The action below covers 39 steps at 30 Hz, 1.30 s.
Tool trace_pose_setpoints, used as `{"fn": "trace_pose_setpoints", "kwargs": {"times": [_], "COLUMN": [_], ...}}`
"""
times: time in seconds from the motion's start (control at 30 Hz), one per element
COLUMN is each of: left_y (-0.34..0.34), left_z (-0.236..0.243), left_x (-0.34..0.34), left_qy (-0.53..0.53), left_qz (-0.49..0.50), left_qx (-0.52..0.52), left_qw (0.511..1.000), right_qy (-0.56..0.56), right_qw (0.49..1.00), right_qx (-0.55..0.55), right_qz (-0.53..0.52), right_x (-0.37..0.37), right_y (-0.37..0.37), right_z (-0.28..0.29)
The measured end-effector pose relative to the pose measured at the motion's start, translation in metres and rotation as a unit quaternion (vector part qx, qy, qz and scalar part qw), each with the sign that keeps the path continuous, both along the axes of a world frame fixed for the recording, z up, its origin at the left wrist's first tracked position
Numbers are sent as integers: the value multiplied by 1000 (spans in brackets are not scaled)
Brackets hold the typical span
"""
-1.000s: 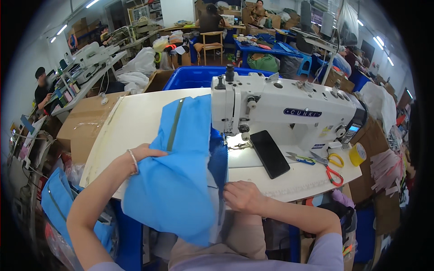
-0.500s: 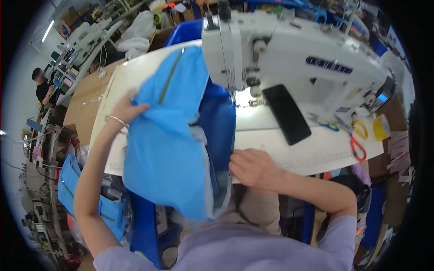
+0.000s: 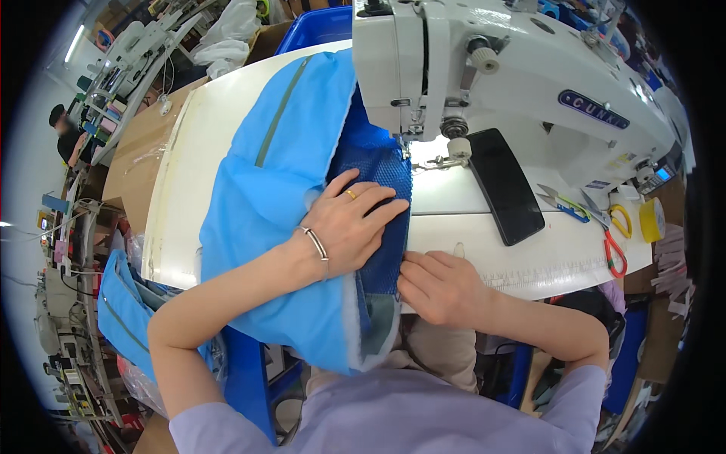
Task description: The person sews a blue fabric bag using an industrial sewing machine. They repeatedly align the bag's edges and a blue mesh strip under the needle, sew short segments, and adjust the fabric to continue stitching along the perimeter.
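Note:
A light blue fabric piece with a dark green zipper lies across the white sewing table. Along its right side runs dark blue mesh, whose edge reaches up under the presser foot of the sewing machine. My left hand lies with fingers spread over the mesh, just below the needle area. At the mesh's right edge, nearer to me, my right hand has its fingers closed on that edge. The fabric's lower end hangs over the table's front edge, showing a grey lining.
Right of the needle lies a black phone. Beyond it are small snips, red-and-yellow-handled scissors and a yellow tape roll. More blue fabric sits at the lower left. A person works far left.
My left hand has moved right from the fabric's left edge onto the mesh. The light blue fabric has settled flatter. My right hand stays at the mesh edge.

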<state>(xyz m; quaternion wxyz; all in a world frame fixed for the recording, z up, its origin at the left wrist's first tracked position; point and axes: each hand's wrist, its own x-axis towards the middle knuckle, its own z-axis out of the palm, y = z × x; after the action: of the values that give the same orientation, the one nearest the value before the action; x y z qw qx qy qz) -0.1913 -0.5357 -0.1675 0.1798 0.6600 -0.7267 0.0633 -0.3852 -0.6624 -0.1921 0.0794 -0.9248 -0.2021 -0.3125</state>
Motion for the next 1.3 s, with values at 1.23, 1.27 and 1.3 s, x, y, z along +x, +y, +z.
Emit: {"fn": "trace_pose_setpoints", "kwargs": {"times": [1.23, 1.27, 1.3], "left_y": [-53, -55, -55], "left_z": [15, 17, 22], "left_x": [66, 66, 66], "left_qy": [8, 10, -13], "left_qz": [-52, -46, -69], "left_qx": [34, 50, 48], "left_qw": [998, 998, 996], "right_qy": [18, 18, 18], "right_qw": [999, 998, 998], "right_qx": [34, 36, 40], "right_qz": [-32, -37, -42], "right_x": [38, 39, 39], "right_y": [-48, -47, -47], "right_z": [-4, -3, -3]}}
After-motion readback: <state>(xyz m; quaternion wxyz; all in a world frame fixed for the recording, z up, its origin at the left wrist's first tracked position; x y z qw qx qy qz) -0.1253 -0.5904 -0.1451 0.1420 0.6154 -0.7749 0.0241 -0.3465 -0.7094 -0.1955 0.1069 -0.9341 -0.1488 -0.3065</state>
